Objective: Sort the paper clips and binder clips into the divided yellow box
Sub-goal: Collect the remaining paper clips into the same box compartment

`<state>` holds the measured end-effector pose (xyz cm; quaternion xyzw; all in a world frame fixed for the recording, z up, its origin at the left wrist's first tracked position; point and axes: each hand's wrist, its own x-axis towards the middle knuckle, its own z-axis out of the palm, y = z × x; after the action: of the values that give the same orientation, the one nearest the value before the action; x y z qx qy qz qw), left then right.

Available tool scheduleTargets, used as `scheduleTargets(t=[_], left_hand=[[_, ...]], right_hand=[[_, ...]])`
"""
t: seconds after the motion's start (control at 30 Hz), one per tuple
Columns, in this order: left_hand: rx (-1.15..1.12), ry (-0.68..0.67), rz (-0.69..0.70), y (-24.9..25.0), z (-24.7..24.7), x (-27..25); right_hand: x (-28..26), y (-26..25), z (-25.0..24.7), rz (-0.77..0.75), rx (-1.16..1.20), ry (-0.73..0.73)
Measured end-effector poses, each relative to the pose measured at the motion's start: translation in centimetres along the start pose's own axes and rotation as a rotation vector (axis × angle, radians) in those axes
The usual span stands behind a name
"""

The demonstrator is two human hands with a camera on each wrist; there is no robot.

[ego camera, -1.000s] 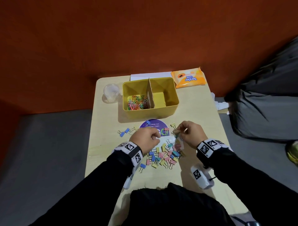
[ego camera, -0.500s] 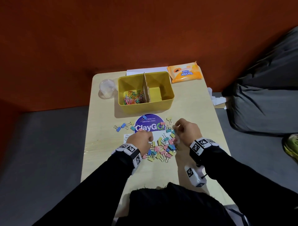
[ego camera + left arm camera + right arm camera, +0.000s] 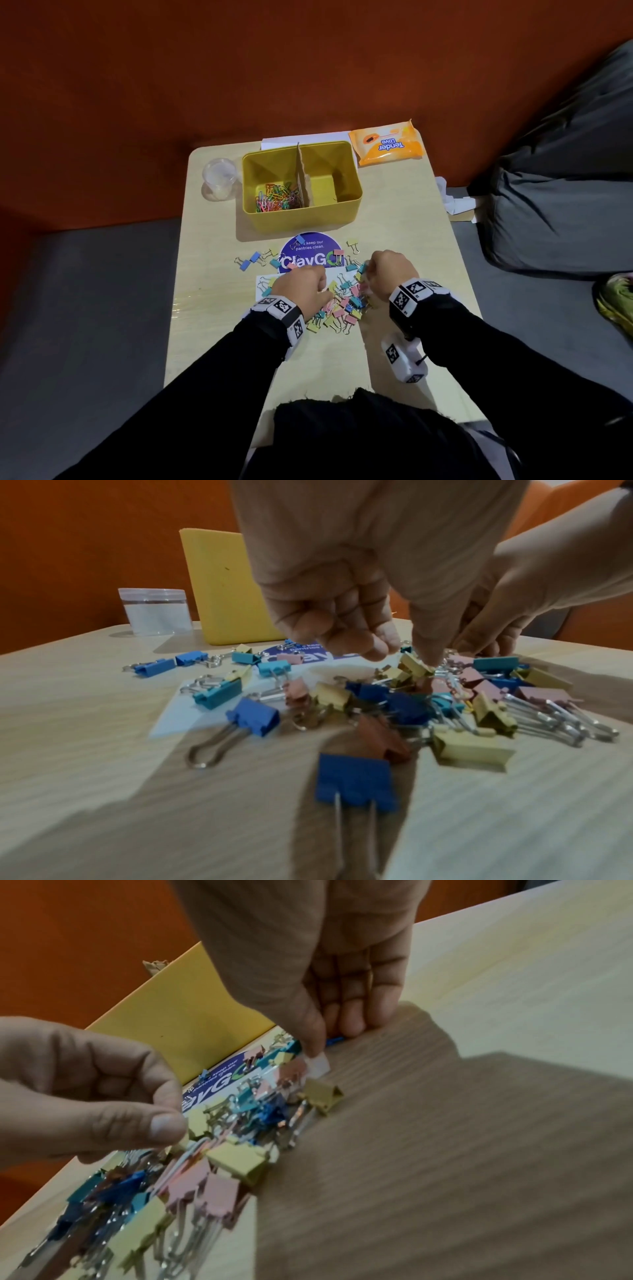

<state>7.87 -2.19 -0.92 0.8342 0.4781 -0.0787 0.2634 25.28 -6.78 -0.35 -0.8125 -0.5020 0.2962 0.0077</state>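
The yellow box (image 3: pixel 301 216) stands at the table's far middle, split by a cardboard divider (image 3: pixel 303 178). Coloured paper clips (image 3: pixel 275 200) lie in its left compartment; the right one looks bare. A pile of pastel binder clips (image 3: pixel 342 306) lies between my hands, with a few strays (image 3: pixel 251 258) to the left. My left hand (image 3: pixel 404 653) hangs curled over the pile, thumb and fingers closing on a yellow binder clip (image 3: pixel 416 665). My right hand (image 3: pixel 329 1042) sits at the pile's right edge and pinches a small blue clip (image 3: pixel 334 1041) and a white scrap (image 3: pixel 318 1065).
A clear plastic cup (image 3: pixel 221 178) stands left of the box. An orange wipes pack (image 3: pixel 387 144) lies at the far right corner. A purple round sticker (image 3: pixel 310 253) lies on the table between box and pile. A grey bag (image 3: pixel 565 188) sits on the floor to the right.
Both hands have come down from above the sticker onto the binder clip pile. The left hand moved toward me into the pile. The right hand dropped to its right edge.
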Motion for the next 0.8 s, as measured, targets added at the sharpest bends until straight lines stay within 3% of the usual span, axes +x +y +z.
scheduleTargets(t=[0.2,0.33,0.57,0.8], left_hand=[[0.012,0.053,0.011,0.0,-0.4,0.8],[0.037,-0.039,0.103,0.8,0.3,0.5],[-0.012,0.006,0.038,-0.2,0.0,1.1],[-0.1,0.005,-0.057,-1.1,-0.7,1.2]], right_hand=[[-0.4,1.1,0.5,0.012,0.03,0.126],[-0.2,1.5,0.5,0.042,-0.025,0.095],[0.2,1.1,0.5,-0.009,-0.098,0.066],[-0.8,1.1,0.9,-0.104,0.166,0.045]])
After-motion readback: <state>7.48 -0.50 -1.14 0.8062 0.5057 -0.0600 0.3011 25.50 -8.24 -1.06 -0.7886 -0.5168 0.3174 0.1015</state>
